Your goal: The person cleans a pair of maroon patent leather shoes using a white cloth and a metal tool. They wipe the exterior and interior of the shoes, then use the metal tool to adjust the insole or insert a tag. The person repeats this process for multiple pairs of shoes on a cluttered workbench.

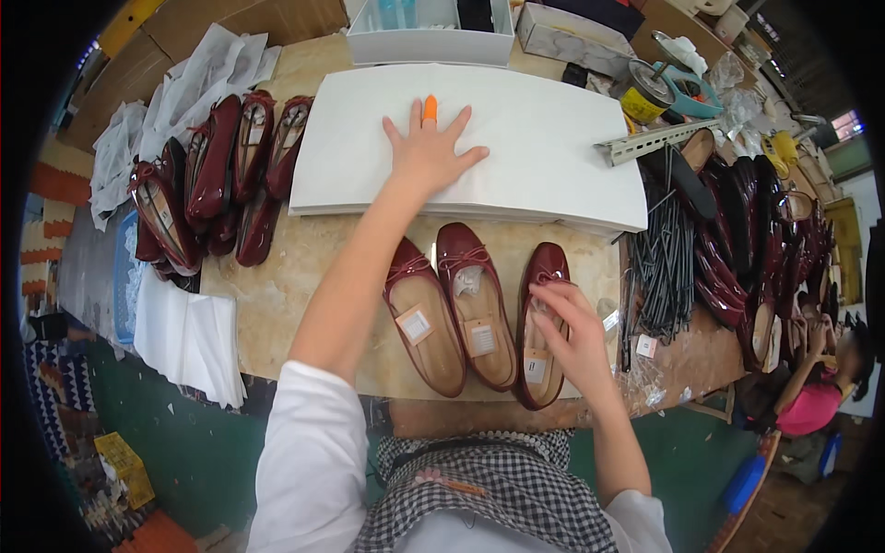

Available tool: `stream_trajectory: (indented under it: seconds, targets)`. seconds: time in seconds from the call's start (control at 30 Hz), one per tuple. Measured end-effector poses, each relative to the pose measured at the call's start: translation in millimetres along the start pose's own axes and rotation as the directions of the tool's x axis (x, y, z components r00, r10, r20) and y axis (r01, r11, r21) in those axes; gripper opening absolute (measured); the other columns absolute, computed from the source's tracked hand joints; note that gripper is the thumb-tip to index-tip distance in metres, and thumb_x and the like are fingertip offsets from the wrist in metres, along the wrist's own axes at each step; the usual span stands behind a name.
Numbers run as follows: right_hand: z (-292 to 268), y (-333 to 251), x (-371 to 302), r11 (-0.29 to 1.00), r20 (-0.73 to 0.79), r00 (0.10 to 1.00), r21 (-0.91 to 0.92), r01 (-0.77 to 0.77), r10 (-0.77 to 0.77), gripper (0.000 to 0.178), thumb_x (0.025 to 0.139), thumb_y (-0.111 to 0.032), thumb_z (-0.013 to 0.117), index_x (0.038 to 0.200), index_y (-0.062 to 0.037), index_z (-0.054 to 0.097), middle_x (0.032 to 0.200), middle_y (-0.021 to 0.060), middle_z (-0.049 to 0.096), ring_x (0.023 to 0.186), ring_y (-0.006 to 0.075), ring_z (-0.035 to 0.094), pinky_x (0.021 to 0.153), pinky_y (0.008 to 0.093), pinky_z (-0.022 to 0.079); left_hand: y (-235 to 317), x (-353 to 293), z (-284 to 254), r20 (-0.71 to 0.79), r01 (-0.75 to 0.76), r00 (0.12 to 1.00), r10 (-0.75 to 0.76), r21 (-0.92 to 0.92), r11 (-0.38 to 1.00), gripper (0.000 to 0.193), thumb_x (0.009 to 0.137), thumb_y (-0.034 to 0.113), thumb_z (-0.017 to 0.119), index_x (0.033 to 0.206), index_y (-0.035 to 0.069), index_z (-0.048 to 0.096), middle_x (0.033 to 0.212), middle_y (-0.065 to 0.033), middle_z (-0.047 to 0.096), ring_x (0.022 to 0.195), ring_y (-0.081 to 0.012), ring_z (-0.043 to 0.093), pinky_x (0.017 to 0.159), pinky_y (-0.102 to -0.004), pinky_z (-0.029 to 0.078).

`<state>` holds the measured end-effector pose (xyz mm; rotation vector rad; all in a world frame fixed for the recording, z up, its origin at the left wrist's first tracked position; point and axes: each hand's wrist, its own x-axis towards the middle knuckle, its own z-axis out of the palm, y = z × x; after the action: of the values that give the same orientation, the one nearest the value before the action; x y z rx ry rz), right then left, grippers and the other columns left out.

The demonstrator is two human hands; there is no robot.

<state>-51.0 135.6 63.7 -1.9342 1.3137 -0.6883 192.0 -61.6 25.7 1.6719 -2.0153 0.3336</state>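
Note:
My left hand (427,158) lies flat with fingers spread on a thick stack of white paper sheets (544,138); an orange cover sits on one fingertip. Three dark red patent ballet flats with bows lie side by side in front of me. The left shoe (431,341) and the middle shoe (493,346) hold tags on their tan insoles. Crumpled tissue paper (469,280) fills the middle one's toe. My right hand (576,332) is over the opening of the right shoe (546,263), below its bow, thumb and fingers apart.
More dark red flats (217,166) are heaped at the left, beside white tissue sheets (184,336). Black thin rods (662,267), a metal angle strip (659,141) and another heap of flats (761,230) lie at the right. A white box (431,46) stands behind. Another person (811,396) sits far right.

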Motion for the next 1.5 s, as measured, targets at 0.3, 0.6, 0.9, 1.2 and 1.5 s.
stream_trajectory:
  seconds: [0.3,0.6,0.9,1.2,1.5]
  targets:
    - [-16.4,4.9,-19.6,-0.058,0.388,0.67,0.886,-0.459,0.633,0.048,0.096,-0.01,0.05,0.143,-0.0072,0.038,0.133,0.0163,0.053,0.114,0.0239,0.059,0.094,0.036,0.05,126.7,-142.4,-180.3,-0.184,-0.398,0.803,0.566,-0.873,0.282,0.016,0.076,0.021,0.066,0.078,0.006,0.063,0.098,-0.01,0.063,0.104,-0.0287,0.06,0.097,-0.0401,0.044]
    - [6.7,-39.6,7.9,0.966,-0.06,0.998,0.256,0.048,-0.033,0.063,0.08,-0.008,0.071,0.136,0.0005,0.045,0.147,0.0184,0.037,0.128,0.0282,0.047,0.1,0.0339,0.043,67.6,-174.5,-158.3,0.171,0.331,0.934,-0.312,-0.739,0.586,0.034,0.082,0.014,0.067,0.113,0.008,0.056,0.103,-0.0136,0.062,0.083,-0.0308,0.064,0.072,-0.035,0.051]
    - [48.7,-27.7,54.6,0.608,0.134,0.939,0.731,-0.309,0.317,0.035,0.086,-0.01,0.065,0.119,0.0004,0.058,0.108,0.0084,0.067,0.099,0.0219,0.065,0.086,0.0344,0.054,55.1,-203.5,-138.3,0.527,0.44,0.841,-0.119,-0.541,0.717,0.054,0.093,0.039,0.053,0.135,0.006,0.047,0.124,-0.0212,0.055,0.122,-0.0315,0.05,0.108,-0.0421,0.034]
    - [135.9,-35.9,86.1,0.72,0.247,0.905,-0.547,0.426,-0.348,0.043,0.071,-0.014,0.073,0.112,-0.0023,0.065,0.091,0.0113,0.052,0.092,0.0286,0.056,0.08,0.037,0.047,89.0,-234.5,-134.5,0.511,0.019,0.854,0.099,-0.221,0.975,0.069,0.082,0.054,0.059,0.11,-0.009,0.063,0.11,-0.0254,0.061,0.116,-0.0361,0.051,0.105,-0.0463,0.032]
    - [142.0,-12.5,117.7,0.735,0.03,0.908,-0.577,0.357,-0.417,0.057,0.067,-0.01,0.071,0.122,-0.005,0.057,0.094,0.009,0.053,0.09,0.0258,0.056,0.075,0.036,0.047,85.8,-234.1,-131.2,0.51,-0.017,0.855,0.096,-0.156,0.988,0.074,0.082,0.057,0.058,0.118,-0.007,0.059,0.118,-0.0274,0.059,0.12,-0.0374,0.05,0.105,-0.047,0.032]
